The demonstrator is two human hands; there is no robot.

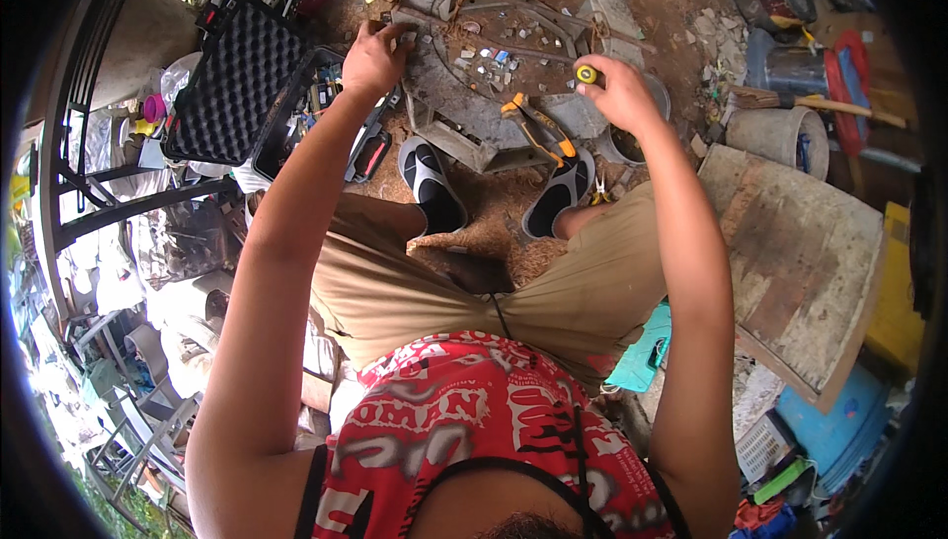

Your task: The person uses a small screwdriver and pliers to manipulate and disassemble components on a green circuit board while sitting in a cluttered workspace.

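Between my feet and beyond them lies a heavy grey ring-shaped base (pixel 444 139) with bars across it and small metallic and pale bits scattered inside. My left hand (pixel 373 63) is at its left side, fingers curled; whatever they grip is hidden. On the right, my right hand (pixel 624 95) is closed round a tool with a round yellow-and-black handle end (pixel 587 75), seen end-on, its far part out of sight. Large orange-and-black pliers (pixel 539 130) rest on the base's near edge, handles toward my right foot.
An open black case (pixel 237 80) with foam lining and tools stands at the left. Smaller yellow-handled pliers (pixel 600 191) lie by my right foot. At the right are a grey bucket (pixel 775 136), a brush (pixel 839 107) and a worn wooden board (pixel 790 253).
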